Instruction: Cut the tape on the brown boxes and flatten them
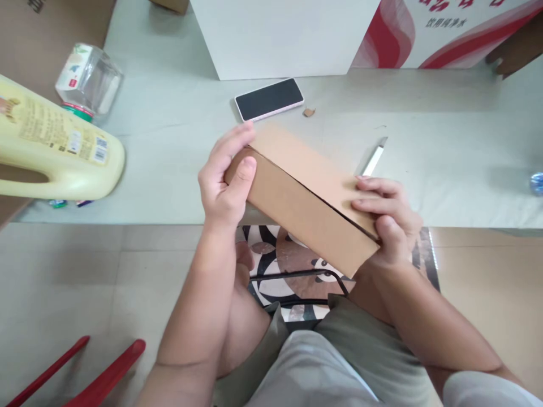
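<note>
A brown cardboard box (pixel 305 217) is held tilted above the table's front edge, its right end lower than its left. My left hand (pixel 229 175) grips the left end, thumb on the near side and fingers over the top. At the right end, my right hand (pixel 388 215) is closed on the box, fingers on the top face and thumb by the corner. A thin dark gap runs along the edge between the top and the near side. Just beyond my right hand lies a white-handled craft knife (pixel 374 158). What the box contains is hidden.
A phone (pixel 270 99) and a small brown scrap (pixel 309 112) lie behind the box on the table (pixel 165 169). A large white carton (pixel 284 39) stands at the back. On the left are a yellow jug (pixel 63 141) and a clear bottle (pixel 91 79). Red legs (pixel 106 373) stand on the floor.
</note>
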`<state>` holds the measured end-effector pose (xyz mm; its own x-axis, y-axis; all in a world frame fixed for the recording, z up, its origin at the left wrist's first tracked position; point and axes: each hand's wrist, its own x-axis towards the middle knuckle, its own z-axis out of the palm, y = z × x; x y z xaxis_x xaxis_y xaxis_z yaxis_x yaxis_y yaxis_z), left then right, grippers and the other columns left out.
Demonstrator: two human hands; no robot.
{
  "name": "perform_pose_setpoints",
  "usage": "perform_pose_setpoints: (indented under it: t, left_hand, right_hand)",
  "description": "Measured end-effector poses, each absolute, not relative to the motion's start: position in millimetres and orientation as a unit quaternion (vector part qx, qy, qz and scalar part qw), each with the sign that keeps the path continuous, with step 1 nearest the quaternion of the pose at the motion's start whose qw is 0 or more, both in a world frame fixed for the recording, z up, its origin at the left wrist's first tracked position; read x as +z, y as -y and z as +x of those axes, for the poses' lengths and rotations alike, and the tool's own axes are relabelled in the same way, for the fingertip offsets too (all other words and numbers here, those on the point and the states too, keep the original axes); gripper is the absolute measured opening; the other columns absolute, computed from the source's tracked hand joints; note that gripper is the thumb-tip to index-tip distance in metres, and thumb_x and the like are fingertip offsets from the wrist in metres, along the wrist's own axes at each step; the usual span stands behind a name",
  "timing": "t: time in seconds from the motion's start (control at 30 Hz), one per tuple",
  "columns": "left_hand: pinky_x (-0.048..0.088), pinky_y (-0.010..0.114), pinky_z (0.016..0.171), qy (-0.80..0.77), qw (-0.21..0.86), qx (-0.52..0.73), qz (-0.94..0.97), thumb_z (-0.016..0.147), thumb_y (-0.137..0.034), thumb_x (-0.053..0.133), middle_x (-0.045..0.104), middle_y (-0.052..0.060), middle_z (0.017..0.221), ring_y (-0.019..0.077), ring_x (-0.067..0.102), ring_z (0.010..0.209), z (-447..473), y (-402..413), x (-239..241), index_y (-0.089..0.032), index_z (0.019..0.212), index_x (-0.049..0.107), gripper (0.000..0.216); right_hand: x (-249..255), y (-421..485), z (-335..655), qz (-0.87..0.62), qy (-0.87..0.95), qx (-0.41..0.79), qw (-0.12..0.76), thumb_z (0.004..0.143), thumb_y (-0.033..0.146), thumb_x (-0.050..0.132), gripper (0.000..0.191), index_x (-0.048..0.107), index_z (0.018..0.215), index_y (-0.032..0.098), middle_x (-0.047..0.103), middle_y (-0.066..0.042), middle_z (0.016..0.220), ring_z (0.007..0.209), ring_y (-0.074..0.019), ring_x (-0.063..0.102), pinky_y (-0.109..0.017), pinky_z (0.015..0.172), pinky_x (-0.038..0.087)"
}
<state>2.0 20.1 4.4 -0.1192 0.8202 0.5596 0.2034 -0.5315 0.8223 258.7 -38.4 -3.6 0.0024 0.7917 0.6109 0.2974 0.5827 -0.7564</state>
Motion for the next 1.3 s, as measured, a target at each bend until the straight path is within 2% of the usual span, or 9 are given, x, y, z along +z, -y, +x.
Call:
perform_pose_setpoints:
  t: [0.13, 0.37, 0.53, 0.63, 0.87, 1.0, 1.1, 1.2, 1.3]
  left_hand:
    - [0.052, 0.050, 0.116, -0.423, 0.240, 0.604, 0.632, 0.097, -0.054, 0.062, 0.076, 0.000, 0.121, 0.0274, 0.070, 0.122, -1, -20, 2, -0.032, 0.105, 0.078, 0.028]
    - [0.055, 0.050, 0.111, -0.414, 0.236, 0.619, 0.625, 0.096, -0.046, 0.065, 0.079, 0.000, 0.110, 0.0266, 0.075, 0.112, -4, -20, 0, -0.032, 0.101, 0.081, 0.022]
    - [0.058, 0.050, 0.107, -0.399, 0.219, 0.644, 0.614, 0.092, -0.046, 0.068, 0.079, 0.001, 0.108, 0.0272, 0.076, 0.107, -6, -22, -4, -0.031, 0.098, 0.083, 0.022]
    - [0.060, 0.049, 0.104, -0.416, 0.212, 0.649, 0.601, 0.090, -0.044, 0.069, 0.080, 0.001, 0.104, 0.0261, 0.077, 0.103, -7, -22, -4, -0.031, 0.096, 0.083, 0.021]
    - [0.058, 0.045, 0.104, -0.449, 0.233, 0.666, 0.548, 0.083, -0.022, 0.067, 0.081, 0.001, 0.098, 0.0236, 0.076, 0.102, -14, -28, -2, -0.028, 0.088, 0.084, 0.019]
    - [0.058, 0.037, 0.097, -0.395, 0.253, 0.717, 0.515, 0.079, -0.005, 0.060, 0.083, 0.003, 0.095, 0.0200, 0.077, 0.096, -16, -33, 1, -0.021, 0.086, 0.085, 0.031]
    - [0.057, 0.036, 0.097, -0.405, 0.256, 0.733, 0.482, 0.078, -0.005, 0.057, 0.083, 0.002, 0.091, 0.0190, 0.076, 0.095, -11, -32, 6, -0.019, 0.082, 0.085, 0.031]
    - [0.057, 0.037, 0.097, -0.424, 0.266, 0.743, 0.444, 0.077, -0.009, 0.058, 0.082, 0.002, 0.089, 0.0194, 0.076, 0.095, -7, -29, 11, -0.019, 0.079, 0.084, 0.028]
    - [0.057, 0.038, 0.095, -0.435, 0.282, 0.755, 0.401, 0.076, -0.013, 0.059, 0.082, 0.004, 0.088, 0.0210, 0.075, 0.094, -5, -27, 13, -0.018, 0.076, 0.083, 0.025]
  right_hand:
    - [-5, 38, 257, -0.375, 0.677, 0.212, 0.597, 0.095, 0.034, 0.054, 0.028, 0.079, 0.107, 0.033, 0.068, -0.006, 0.118, 0.115, -0.0268, 0.065, -0.054, 0.108, 0.052]
    - [-12, 33, 264, -0.384, 0.689, 0.190, 0.584, 0.095, 0.047, 0.051, 0.027, 0.073, 0.100, 0.032, 0.062, -0.007, 0.114, 0.111, -0.0284, 0.063, -0.054, 0.100, 0.053]
    - [-19, 31, 260, -0.369, 0.630, 0.273, 0.627, 0.091, 0.065, 0.042, 0.044, 0.058, 0.123, 0.040, 0.059, -0.006, 0.118, 0.112, -0.0281, 0.062, -0.053, 0.097, 0.054]
    - [-21, 30, 264, -0.398, 0.616, 0.309, 0.605, 0.090, 0.069, 0.040, 0.047, 0.050, 0.130, 0.045, 0.057, -0.005, 0.124, 0.117, -0.0289, 0.061, -0.053, 0.098, 0.054]
    - [-23, 25, 294, -0.380, 0.651, 0.332, 0.567, 0.081, 0.060, 0.066, 0.045, 0.062, 0.120, 0.037, 0.059, -0.006, 0.119, 0.118, -0.0319, 0.056, -0.054, 0.101, 0.049]
    - [-34, 28, 291, -0.358, 0.668, 0.355, 0.547, 0.086, 0.045, 0.069, 0.048, 0.050, 0.130, 0.041, 0.058, -0.003, 0.117, 0.103, -0.0237, 0.060, -0.042, 0.084, 0.053]
    - [-40, 31, 282, -0.344, 0.667, 0.352, 0.560, 0.086, 0.031, 0.072, 0.045, 0.045, 0.121, 0.039, 0.058, 0.000, 0.115, 0.087, -0.0159, 0.057, -0.033, 0.076, 0.051]
    - [-40, 29, 277, -0.347, 0.670, 0.319, 0.574, 0.086, 0.032, 0.074, 0.033, 0.051, 0.109, 0.034, 0.059, -0.001, 0.116, 0.097, -0.0168, 0.062, -0.035, 0.084, 0.054]
    - [-35, 26, 275, -0.362, 0.683, 0.280, 0.569, 0.089, 0.032, 0.071, 0.028, 0.060, 0.115, 0.034, 0.060, -0.005, 0.123, 0.118, -0.0222, 0.062, -0.043, 0.100, 0.054]
